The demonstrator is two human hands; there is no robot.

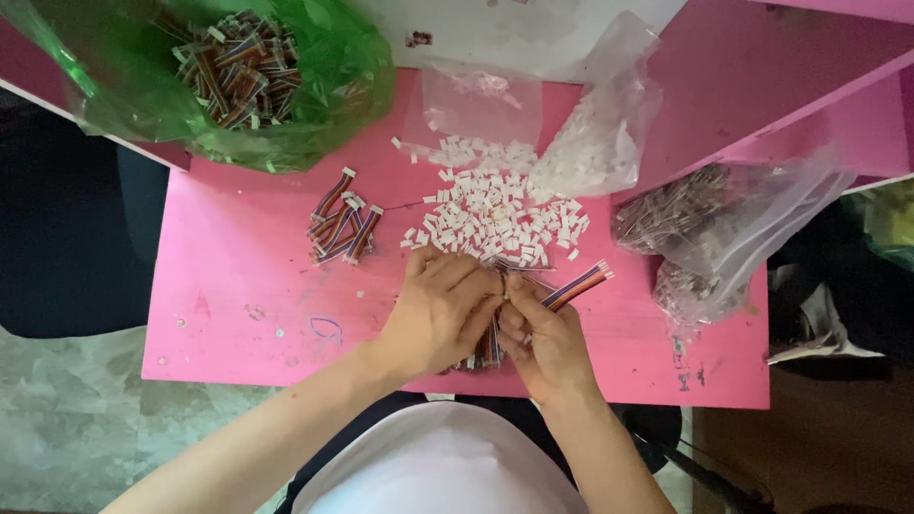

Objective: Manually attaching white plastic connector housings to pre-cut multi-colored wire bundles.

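Note:
My right hand (pixel 545 335) pinches a short multicoloured ribbon cable (pixel 577 284) whose free end points up and to the right. My left hand (pixel 440 306) is closed right against it, fingertips meeting the right hand's at the cable's near end; what it pinches is hidden. Under both hands lies a bundle of more striped cables (pixel 487 350). Just beyond the fingers spreads a heap of small white plastic connectors (pixel 495 217) on the pink table (pixel 248 305).
A small pile of finished-looking striped cables (pixel 343 227) lies left of the heap. A green bag (pixel 238 76) of cables sits at the back left. Clear bags hold white connectors (pixel 595 143) at the back and brownish parts (pixel 709 224) on the right.

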